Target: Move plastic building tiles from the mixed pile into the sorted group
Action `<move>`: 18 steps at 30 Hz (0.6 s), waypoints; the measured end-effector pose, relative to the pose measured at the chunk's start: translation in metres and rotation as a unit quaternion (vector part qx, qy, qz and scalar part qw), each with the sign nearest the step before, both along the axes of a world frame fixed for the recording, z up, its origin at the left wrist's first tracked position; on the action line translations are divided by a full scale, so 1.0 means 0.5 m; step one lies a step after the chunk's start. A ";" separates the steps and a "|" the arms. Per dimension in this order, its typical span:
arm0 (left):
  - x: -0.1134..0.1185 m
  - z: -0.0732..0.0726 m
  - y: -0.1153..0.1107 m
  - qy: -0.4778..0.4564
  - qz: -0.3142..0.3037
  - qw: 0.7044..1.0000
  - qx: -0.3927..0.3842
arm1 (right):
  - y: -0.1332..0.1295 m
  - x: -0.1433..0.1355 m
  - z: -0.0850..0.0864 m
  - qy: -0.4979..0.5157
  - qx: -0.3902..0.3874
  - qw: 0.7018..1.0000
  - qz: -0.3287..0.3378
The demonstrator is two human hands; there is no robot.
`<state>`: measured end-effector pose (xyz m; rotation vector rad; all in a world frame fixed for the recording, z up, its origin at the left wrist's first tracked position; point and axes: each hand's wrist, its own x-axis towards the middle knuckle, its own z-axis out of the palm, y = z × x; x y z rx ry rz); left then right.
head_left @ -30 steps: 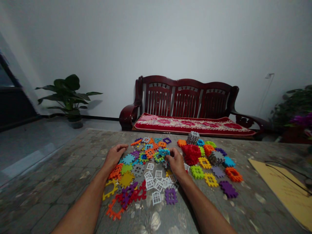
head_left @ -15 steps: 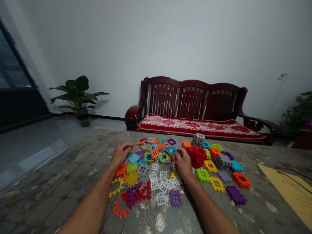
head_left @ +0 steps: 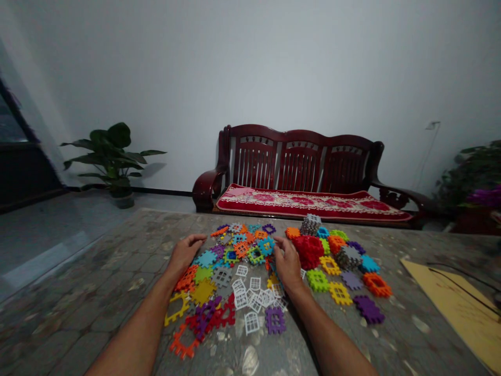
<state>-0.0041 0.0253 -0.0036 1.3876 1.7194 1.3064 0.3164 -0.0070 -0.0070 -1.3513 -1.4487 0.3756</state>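
Colourful interlocking plastic tiles with notched edges lie in a loose heap on the table. At the heap's right side, my right hand pinches the edge of a light blue tile with window-like holes. My left hand rests at the heap's left edge, fingers stretched out with nothing in them. Near it lie a light blue tile and orange tiles. Between my forearms are several white window pieces and a purple tile. A red assembled block stands just right of my right hand.
Several single tiles, including a dark purple tile, and a grey stack lie to the right. Yellow cardboard with a black cable is at the table's right. Behind stands a dark red wooden bench; a potted plant is at the left.
The whole view has shifted slightly, so things appear a little further left. My right hand stays at the light blue tile, and my left hand stays beside the heap.
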 end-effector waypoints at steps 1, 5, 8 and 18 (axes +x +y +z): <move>0.000 0.001 0.000 0.000 0.000 1.000 0.001 | -0.001 -0.001 0.002 -0.002 0.005 1.000 0.003; 0.001 0.001 -0.001 -0.003 0.001 1.000 0.003 | -0.002 -0.005 0.003 0.018 0.000 0.999 0.041; 0.002 0.001 -0.001 0.004 0.006 1.000 0.003 | 0.002 -0.004 -0.003 0.024 0.001 0.998 0.054; 0.000 -0.010 0.004 -0.008 0.003 1.000 0.006 | 0.006 -0.001 -0.015 -0.018 0.015 0.999 0.042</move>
